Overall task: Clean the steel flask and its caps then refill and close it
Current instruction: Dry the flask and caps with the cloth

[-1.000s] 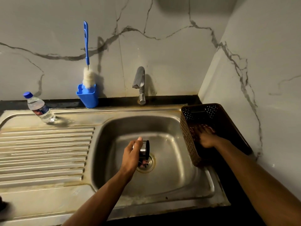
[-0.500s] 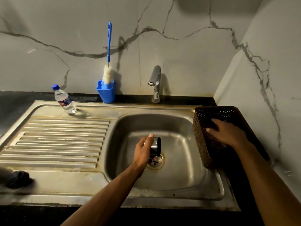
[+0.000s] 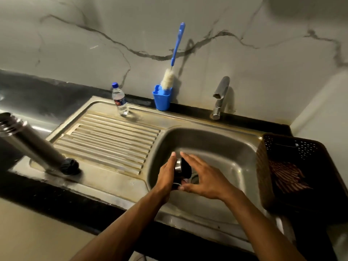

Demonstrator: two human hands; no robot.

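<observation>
Cleaning cap (image 3: pixel 182 167) over sink (image 3: pixel 235 147): left hand (image 3: pixel 166 177) grips it, right hand (image 3: pixel 203 178) touches flat; flask (image 3: pixel 32 146) uncapped, refill pending.

A steel sink unit (image 3: pixel 113 140) sat in a black counter (image 3: pixel 56 196). On its ribbed drainboard stood a water bottle (image 3: pixel 119 99) and the flask (image 3: pixel 32 144) beside a black cap (image 3: pixel 70 166). A blue holder (image 3: pixel 162 99) stood at the back edge and a brown basket (image 3: pixel 293 166) at the right.

A blue holder (image 3: pixel 162 99) with a bottle brush (image 3: pixel 174 59) stands against the marble wall; a small plastic water bottle (image 3: pixel 119 99) stands just left of it, a brown perforated basket (image 3: pixel 293 147) at the far right
</observation>
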